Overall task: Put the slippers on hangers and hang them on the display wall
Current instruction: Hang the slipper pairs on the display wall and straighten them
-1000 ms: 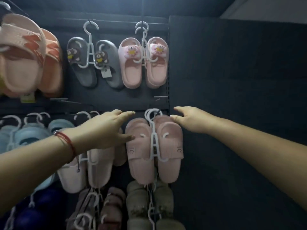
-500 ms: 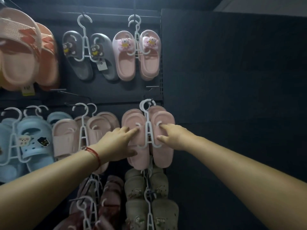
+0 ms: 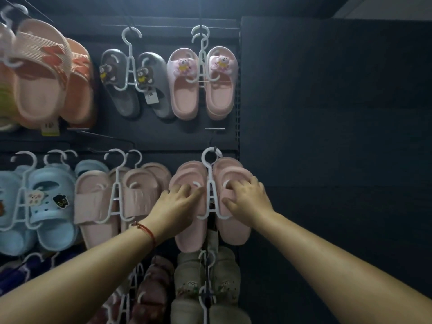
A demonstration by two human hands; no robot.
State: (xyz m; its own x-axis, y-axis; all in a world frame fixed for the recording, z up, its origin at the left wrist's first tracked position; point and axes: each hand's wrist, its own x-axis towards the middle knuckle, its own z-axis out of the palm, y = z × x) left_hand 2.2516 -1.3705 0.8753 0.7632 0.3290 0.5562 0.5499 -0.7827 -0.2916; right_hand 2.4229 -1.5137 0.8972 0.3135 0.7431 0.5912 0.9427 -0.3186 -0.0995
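My left hand (image 3: 174, 206) and right hand (image 3: 247, 202) rest loose-fingered, gripping nothing, on pink slippers (image 3: 231, 228) already hooked by their white hanger (image 3: 211, 190) at wall's (image 3: 327, 113) six o'clock; only straightening looks left.

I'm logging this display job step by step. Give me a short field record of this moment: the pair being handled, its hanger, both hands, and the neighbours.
pair: plain pink slippers, on the display wall
hanger: white hanger, hook over a wall peg
left hand: left hand rests on the left slipper
right hand: right hand, fingers on the right slipper
above: pink bear slippers
below: beige slippers
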